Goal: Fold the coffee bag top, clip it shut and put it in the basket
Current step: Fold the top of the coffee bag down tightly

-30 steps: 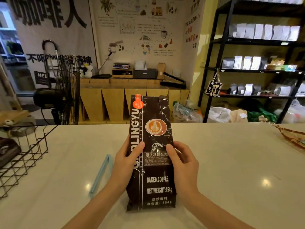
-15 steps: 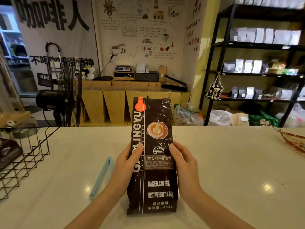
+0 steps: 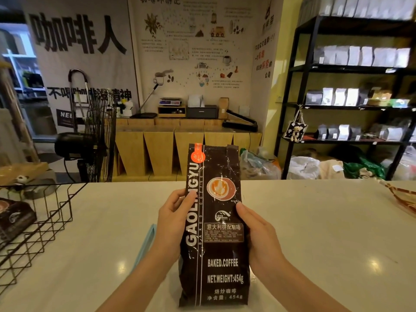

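Note:
A tall dark brown coffee bag [image 3: 216, 262] with white lettering stands upright on the white counter [image 3: 326, 244], its top straight and unfolded. My left hand [image 3: 173, 219] grips its left edge about halfway up. On the opposite edge my right hand [image 3: 258, 239] holds it at the same height. A light blue clip [image 3: 146, 244] lies flat on the counter just left of my left forearm, partly hidden by it. The black wire basket [image 3: 45, 221] sits at the counter's left end.
Another dark coffee bag [image 3: 13, 219] lies inside the basket. A patterned orange object [image 3: 403, 199] pokes in at the counter's right edge. Beyond the counter stand a black fan [image 3: 94, 140], wooden cabinets and black shelves with bags.
Both hands have slid a little higher up the bag's sides, the left more than the right. The bag still stands on the counter; the camera view shifted slightly.

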Demonstrator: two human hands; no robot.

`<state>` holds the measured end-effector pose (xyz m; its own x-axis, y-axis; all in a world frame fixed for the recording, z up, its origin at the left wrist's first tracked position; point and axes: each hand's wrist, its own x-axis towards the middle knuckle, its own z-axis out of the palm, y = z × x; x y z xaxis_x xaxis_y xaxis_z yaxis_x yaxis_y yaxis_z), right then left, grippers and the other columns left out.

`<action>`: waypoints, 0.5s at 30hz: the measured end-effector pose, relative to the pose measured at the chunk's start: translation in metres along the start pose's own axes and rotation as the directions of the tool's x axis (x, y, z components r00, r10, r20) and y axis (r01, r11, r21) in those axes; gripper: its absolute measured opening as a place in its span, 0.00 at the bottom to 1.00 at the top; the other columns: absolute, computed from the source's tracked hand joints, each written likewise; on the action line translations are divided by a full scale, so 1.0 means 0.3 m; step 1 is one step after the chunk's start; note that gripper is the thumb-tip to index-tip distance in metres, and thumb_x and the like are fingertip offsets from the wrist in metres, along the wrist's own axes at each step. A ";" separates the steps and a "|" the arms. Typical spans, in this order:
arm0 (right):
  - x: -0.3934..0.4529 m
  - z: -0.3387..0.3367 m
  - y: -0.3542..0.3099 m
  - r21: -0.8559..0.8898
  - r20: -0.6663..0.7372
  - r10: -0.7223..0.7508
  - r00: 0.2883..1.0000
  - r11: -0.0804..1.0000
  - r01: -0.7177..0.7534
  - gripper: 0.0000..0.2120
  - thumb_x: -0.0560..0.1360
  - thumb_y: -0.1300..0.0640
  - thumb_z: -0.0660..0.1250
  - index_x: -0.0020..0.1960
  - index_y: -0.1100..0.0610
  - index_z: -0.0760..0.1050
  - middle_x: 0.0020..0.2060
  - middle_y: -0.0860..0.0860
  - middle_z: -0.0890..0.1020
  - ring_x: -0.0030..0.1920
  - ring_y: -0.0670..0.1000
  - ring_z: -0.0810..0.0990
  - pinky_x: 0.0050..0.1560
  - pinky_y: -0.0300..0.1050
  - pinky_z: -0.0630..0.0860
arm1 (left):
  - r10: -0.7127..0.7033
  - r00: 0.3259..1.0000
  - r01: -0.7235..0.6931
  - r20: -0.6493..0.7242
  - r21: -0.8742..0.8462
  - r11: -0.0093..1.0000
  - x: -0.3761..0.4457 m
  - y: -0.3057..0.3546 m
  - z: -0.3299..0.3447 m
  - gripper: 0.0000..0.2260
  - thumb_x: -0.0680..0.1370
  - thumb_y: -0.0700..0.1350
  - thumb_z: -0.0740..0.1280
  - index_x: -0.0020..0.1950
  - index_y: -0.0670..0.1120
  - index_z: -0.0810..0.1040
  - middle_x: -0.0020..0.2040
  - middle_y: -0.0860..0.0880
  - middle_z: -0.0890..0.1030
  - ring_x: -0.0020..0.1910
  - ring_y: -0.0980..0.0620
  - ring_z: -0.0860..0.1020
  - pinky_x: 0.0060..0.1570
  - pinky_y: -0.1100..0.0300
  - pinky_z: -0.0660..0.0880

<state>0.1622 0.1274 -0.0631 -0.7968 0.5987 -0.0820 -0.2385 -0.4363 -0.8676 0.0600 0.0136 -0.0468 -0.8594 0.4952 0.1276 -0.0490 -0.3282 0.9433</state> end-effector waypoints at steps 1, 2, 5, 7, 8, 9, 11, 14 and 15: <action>0.002 0.000 0.000 0.002 0.005 0.002 1.000 1.000 -0.002 0.11 0.69 0.55 0.70 0.49 0.59 0.81 0.44 0.59 0.86 0.46 0.58 0.84 0.48 0.53 0.79 | -0.004 1.000 0.004 -0.001 -0.006 1.000 0.000 -0.002 -0.002 0.07 0.73 0.46 0.65 0.49 0.46 0.77 0.44 0.43 0.84 0.40 0.47 0.83 0.40 0.53 0.79; 0.005 0.000 -0.001 0.000 0.012 -0.002 1.000 1.000 0.002 0.11 0.69 0.55 0.69 0.49 0.58 0.81 0.44 0.59 0.86 0.45 0.58 0.85 0.46 0.52 0.80 | -0.007 1.000 0.007 0.000 -0.013 1.000 0.001 -0.003 -0.004 0.06 0.73 0.46 0.65 0.48 0.46 0.77 0.43 0.44 0.84 0.39 0.48 0.83 0.39 0.54 0.79; 0.027 0.009 -0.022 -0.023 0.042 -0.039 0.998 0.999 0.040 0.12 0.67 0.54 0.70 0.49 0.58 0.79 0.41 0.56 0.86 0.41 0.54 0.84 0.44 0.50 0.79 | -0.015 1.000 0.015 0.016 -0.026 1.000 0.008 0.004 -0.011 0.06 0.73 0.45 0.65 0.48 0.46 0.77 0.40 0.47 0.85 0.37 0.50 0.83 0.37 0.55 0.79; 0.054 0.015 -0.052 -0.043 0.056 -0.087 0.995 0.995 0.089 0.13 0.65 0.52 0.69 0.46 0.58 0.77 0.38 0.53 0.86 0.39 0.52 0.83 0.46 0.51 0.77 | -0.022 0.999 0.022 0.038 -0.021 1.000 0.019 0.019 -0.014 0.06 0.73 0.44 0.65 0.48 0.45 0.77 0.38 0.48 0.85 0.35 0.52 0.83 0.34 0.58 0.79; 0.070 0.019 -0.067 -0.045 0.067 -0.111 0.992 0.992 0.114 0.11 0.67 0.53 0.69 0.45 0.58 0.76 0.35 0.52 0.85 0.37 0.51 0.82 0.44 0.50 0.77 | -0.022 0.998 0.023 0.051 -0.014 1.000 0.025 0.031 -0.012 0.06 0.73 0.44 0.65 0.48 0.45 0.76 0.38 0.48 0.85 0.35 0.52 0.83 0.33 0.59 0.79; 0.085 0.022 -0.080 -0.051 0.080 -0.131 0.988 0.989 0.136 0.07 0.68 0.55 0.69 0.44 0.57 0.75 0.33 0.51 0.85 0.35 0.50 0.82 0.41 0.48 0.77 | -0.020 0.998 0.020 0.064 -0.009 1.000 0.033 0.043 -0.010 0.06 0.72 0.44 0.66 0.48 0.45 0.76 0.38 0.48 0.85 0.35 0.52 0.83 0.32 0.60 0.79; 0.106 0.027 -0.096 -0.070 0.087 -0.159 0.983 0.984 0.165 0.05 0.69 0.58 0.70 0.41 0.56 0.75 0.32 0.52 0.84 0.33 0.50 0.82 0.36 0.46 0.77 | -0.007 0.997 0.008 0.074 -0.014 1.000 0.048 0.065 -0.003 0.07 0.71 0.45 0.67 0.47 0.45 0.76 0.38 0.46 0.84 0.34 0.50 0.83 0.31 0.59 0.79; 0.120 0.026 -0.100 -0.094 0.078 -0.191 0.978 0.976 0.198 0.06 0.67 0.61 0.71 0.40 0.56 0.74 0.32 0.54 0.85 0.31 0.51 0.82 0.33 0.44 0.78 | 0.010 0.999 -0.009 0.043 -0.024 1.000 0.067 0.079 0.002 0.07 0.71 0.44 0.69 0.45 0.44 0.75 0.37 0.44 0.84 0.33 0.48 0.83 0.33 0.56 0.80; 0.123 0.025 -0.098 -0.102 0.074 -0.196 0.978 0.974 0.203 0.06 0.67 0.62 0.71 0.39 0.56 0.74 0.31 0.53 0.85 0.31 0.51 0.82 0.32 0.43 0.78 | 0.011 0.999 -0.010 0.030 -0.031 0.999 0.070 0.078 0.003 0.07 0.70 0.44 0.69 0.44 0.43 0.75 0.36 0.44 0.84 0.33 0.48 0.83 0.33 0.55 0.81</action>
<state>0.1356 0.1572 -0.0369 -0.7733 0.6213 0.1266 -0.3377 -0.2346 -0.9115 0.0413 0.0170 -0.0217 -0.8444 0.5151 0.1474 -0.0559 -0.3583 0.9319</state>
